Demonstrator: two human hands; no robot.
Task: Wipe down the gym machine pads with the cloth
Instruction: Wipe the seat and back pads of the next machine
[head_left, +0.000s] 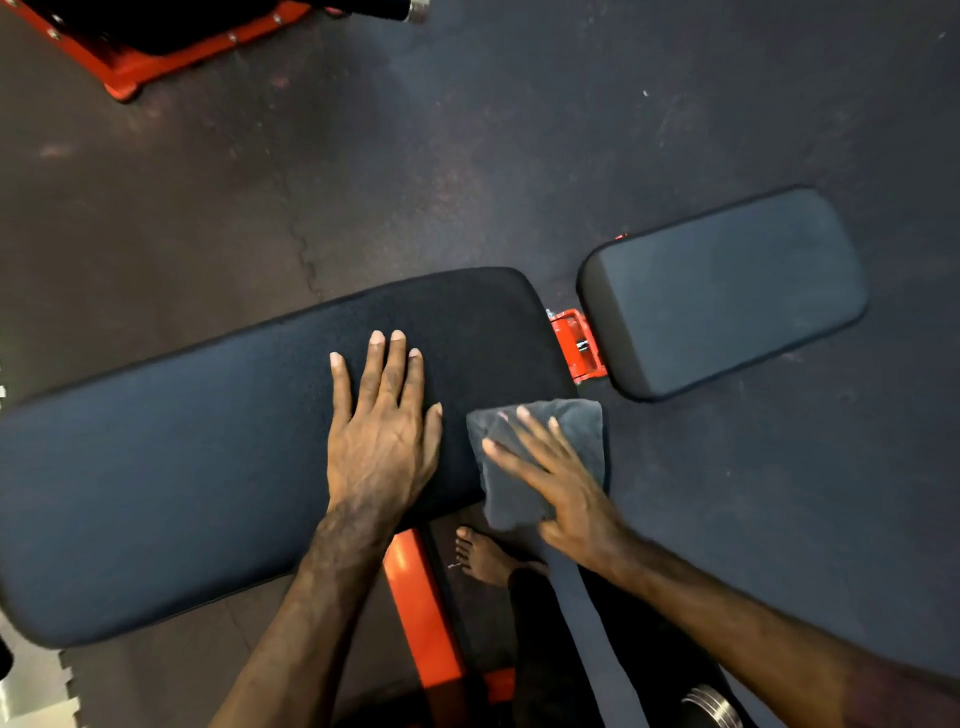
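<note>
- the long pad runs left to right in front of the person, its far end pointing toward the small pad, which sits apart across an orange bracket.
- the left hand lies flat on the long pad, fingers straight and spread, holding nothing; it looks to be steadying the bench.
- the right hand presses the grey cloth with straight fingers, not bunching it; the hand is a bit blurred, so i'd guess it is mid-stroke.
- the cloth sits at the near right corner of the long pad, partly hanging off the edge, just beside the left hand's thumb.
- from the cloth, nearly all of the long pad lies to the left along its long axis; the small pad lies up and to the right.
- the right hand is nearer the small pad, so either direction is open to it, though the left hand blocks a straight sweep leftward.
- a bare foot shows below the pad beside the orange frame.
</note>
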